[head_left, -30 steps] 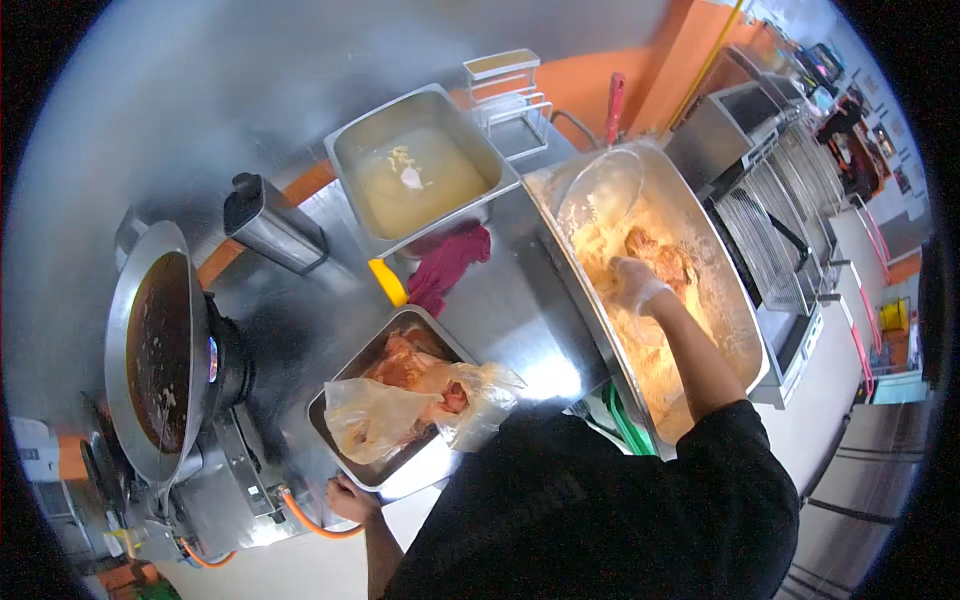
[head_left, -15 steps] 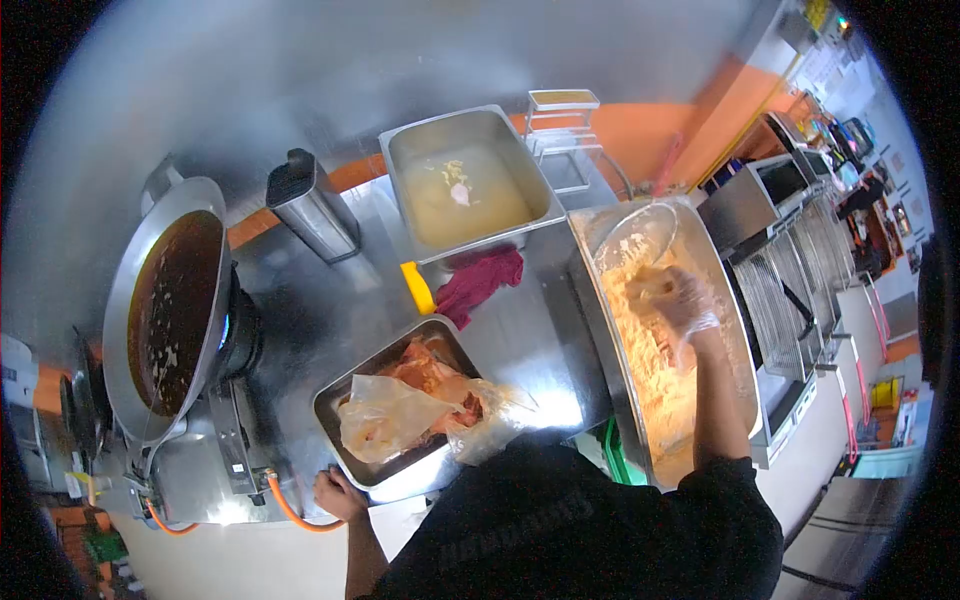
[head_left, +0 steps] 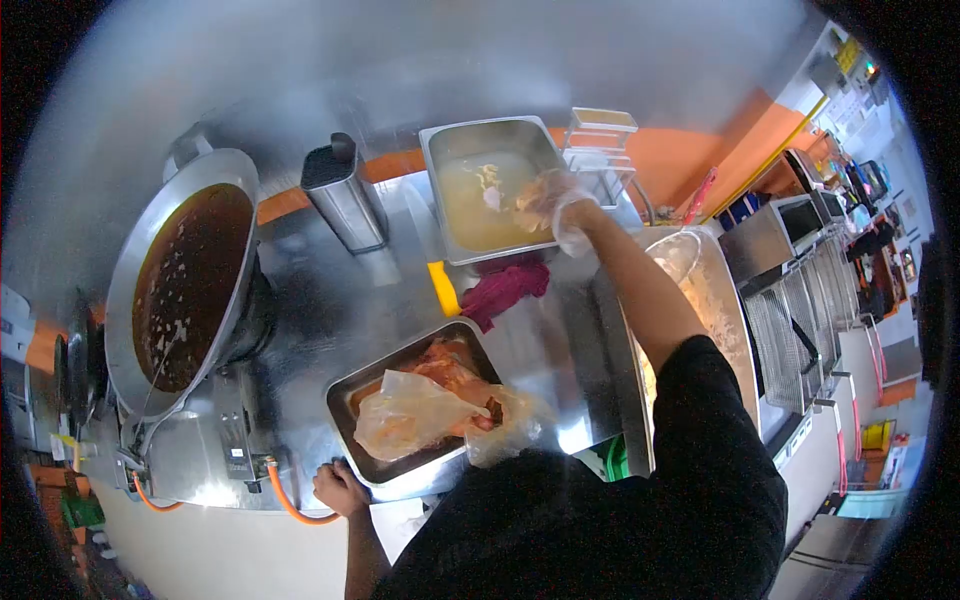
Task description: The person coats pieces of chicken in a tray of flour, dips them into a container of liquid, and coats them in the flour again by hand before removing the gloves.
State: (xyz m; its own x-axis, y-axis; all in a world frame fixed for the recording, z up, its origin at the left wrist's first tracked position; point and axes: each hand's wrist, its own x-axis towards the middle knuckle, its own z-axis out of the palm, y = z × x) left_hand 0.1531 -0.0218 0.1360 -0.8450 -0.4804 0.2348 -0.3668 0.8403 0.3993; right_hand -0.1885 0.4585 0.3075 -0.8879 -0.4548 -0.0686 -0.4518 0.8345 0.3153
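Note:
My right hand, in a clear plastic glove, reaches over the right side of a deep steel pan of cloudy liquid. Its fingers are bent together and crusted with pale flour; whatever they hold is too blurred to make out. Pale bits and a whitish lump show in the liquid. Bare and curled, my left hand rests at the counter's front edge, beside a steel tray. Raw meat lies in that tray, partly covered by a clear plastic bag.
At left, a wide wok of dark oil sits on a burner. A yellow-handled knife lies by a maroon cloth. Behind stands a knife block. A flour bin and wire baskets are right, partly behind my arm.
My right hand has moved from the flour bin, up and left, to the pan of cloudy liquid. The left hand stays at the counter edge. The view has shifted slightly.

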